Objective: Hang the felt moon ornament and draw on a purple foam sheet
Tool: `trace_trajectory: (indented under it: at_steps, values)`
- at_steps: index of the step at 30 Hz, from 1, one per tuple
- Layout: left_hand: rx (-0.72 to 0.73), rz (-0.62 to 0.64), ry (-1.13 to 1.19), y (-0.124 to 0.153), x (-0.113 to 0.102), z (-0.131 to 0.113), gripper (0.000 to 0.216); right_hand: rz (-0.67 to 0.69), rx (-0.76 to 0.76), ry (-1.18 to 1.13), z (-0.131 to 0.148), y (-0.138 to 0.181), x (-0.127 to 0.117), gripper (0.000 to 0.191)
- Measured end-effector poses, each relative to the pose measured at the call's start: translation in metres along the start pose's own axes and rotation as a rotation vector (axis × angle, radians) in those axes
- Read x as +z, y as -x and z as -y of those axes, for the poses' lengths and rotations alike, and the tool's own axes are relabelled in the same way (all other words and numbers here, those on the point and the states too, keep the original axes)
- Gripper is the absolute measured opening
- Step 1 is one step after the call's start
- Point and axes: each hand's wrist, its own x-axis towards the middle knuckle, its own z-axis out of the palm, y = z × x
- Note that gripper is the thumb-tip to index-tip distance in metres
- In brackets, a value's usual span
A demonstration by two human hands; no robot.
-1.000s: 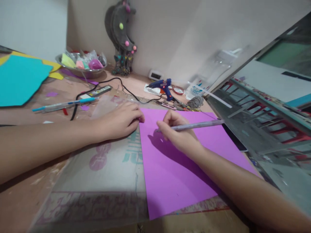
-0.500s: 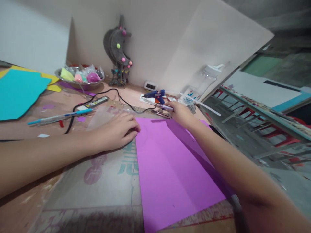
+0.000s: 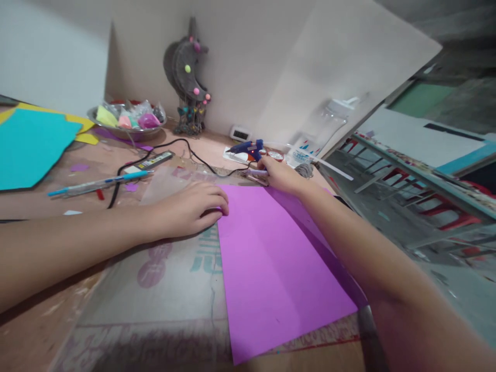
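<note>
The counter (image 3: 39,336) spreads under both hands, and on it a printed plastic (image 3: 174,294) lies beneath the left fingers, running toward the viewer. The purple sheet (image 3: 263,268) lies flat, its left edge touched by the fingertips of the left hand (image 3: 194,206) and its far edge just on the near side of the right fingers; the right forearm passes above it. The left fingers are loosely bent and close together, with a narrow gap at the thumb, resting knuckles up. The right hand (image 3: 284,178) reaches beyond the sheet, its fingers bent and low. A blue card (image 3: 34,150) lies well to the left of the left fingers, beyond the forearm. Farther off than either set of fingers, a grey moon ornament (image 3: 180,67) stands by the wall, with a metal bowl (image 3: 126,134) of bagged bits to its left. A clear bottle (image 3: 329,121) is beyond the right fingers, to their right. The blue glue gun (image 3: 253,150) is just past those fingers, and a blue-ended pen (image 3: 96,183) lies left of the left fingers. A slim pen (image 3: 256,171) shows at the right fingertips; whether they grip it or only touch it, I cannot tell. A small clock (image 3: 240,133) sits behind the gun, and a purple scrap (image 3: 79,168) lies far left of the left fingers.
</note>
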Motion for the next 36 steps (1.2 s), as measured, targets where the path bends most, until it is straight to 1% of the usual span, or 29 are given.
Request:
trace_trajectory:
  at_steps: [3, 5, 6, 7, 8, 9, 11, 13, 15, 19, 24, 27, 29, 32, 36]
  values:
    - [-0.017, 0.015, 0.003, 0.000, -0.001, -0.001, 0.021, -0.064, 0.025, -0.067, 0.003, 0.009, -0.008, 0.018]
    - [-0.029, 0.031, 0.004, 0.000, -0.002, -0.001, 0.021, -0.130, 0.011, -0.224, 0.012, 0.022, -0.014, 0.017]
    - [-0.033, 0.036, 0.004, 0.000, -0.002, -0.002, 0.021, -0.142, -0.009, -0.334, 0.018, 0.030, -0.018, 0.017]
    - [-0.037, 0.042, 0.004, 0.000, -0.002, -0.002, 0.021, -0.120, -0.041, -0.453, 0.026, 0.040, -0.021, 0.018]
    - [-0.039, 0.043, 0.004, 0.000, -0.002, -0.002, 0.021, -0.056, -0.090, -0.550, 0.035, 0.051, -0.024, 0.017]
    - [-0.040, 0.044, 0.005, 0.000, -0.002, -0.002, 0.021, -0.004, -0.140, -0.616, 0.044, 0.062, -0.026, 0.017]
    - [-0.041, 0.045, 0.004, 0.000, -0.002, -0.001, 0.021, 0.110, -0.217, -0.682, 0.062, 0.083, -0.028, 0.023]
    - [-0.040, 0.049, 0.000, 0.000, -0.003, -0.002, 0.021, 0.156, -0.267, -0.647, 0.076, 0.100, -0.026, 0.025]
    - [-0.039, 0.051, 0.001, 0.001, -0.003, -0.002, 0.021, 0.146, -0.322, -0.547, 0.084, 0.110, -0.022, 0.021]
    - [-0.044, 0.042, 0.010, 0.000, -0.003, -0.001, 0.018, 0.128, -0.434, -0.351, 0.090, 0.116, -0.006, 0.014]
    - [-0.054, 0.038, 0.010, -0.002, -0.003, -0.001, 0.015, 0.069, -0.471, -0.363, 0.099, 0.110, 0.008, 0.012]
    - [-0.050, 0.036, 0.009, -0.002, -0.002, 0.000, 0.015, 0.042, -0.536, -0.354, 0.102, 0.108, 0.007, 0.014]
    - [-0.039, 0.031, 0.012, -0.002, -0.002, 0.001, 0.016, 0.071, -0.557, -0.357, 0.100, 0.107, 0.003, 0.014]
    - [-0.028, 0.025, 0.011, -0.001, -0.001, 0.002, 0.016, 0.112, -0.538, -0.382, 0.097, 0.107, 0.000, 0.014]
    - [-0.042, 0.022, 0.012, -0.001, 0.000, 0.002, 0.015, 0.069, -0.530, -0.412, 0.099, 0.108, 0.003, 0.014]
